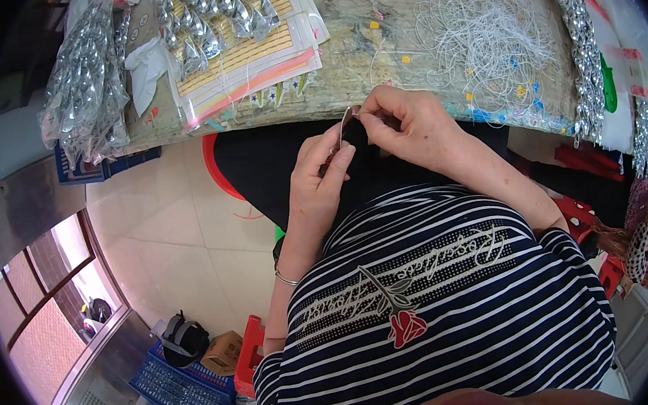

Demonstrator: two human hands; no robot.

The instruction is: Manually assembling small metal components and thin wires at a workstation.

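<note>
Cream floor tiles [182,236] spread beneath a worn, paint-flecked worktable [373,54] in a cluttered workshop, where a person in a striped top sits at its near edge. Both hands meet just below that edge: the left hand [320,178] pinches a small silver teardrop piece [347,118] between thumb and fingertips, while the right hand [408,123], fingers curled closed, grips at the piece's top. Beyond the fingers lies a tangle of white thread [487,37]; up and to their left, cards of silver pieces [230,27] and a bagged bundle [84,80].
</note>
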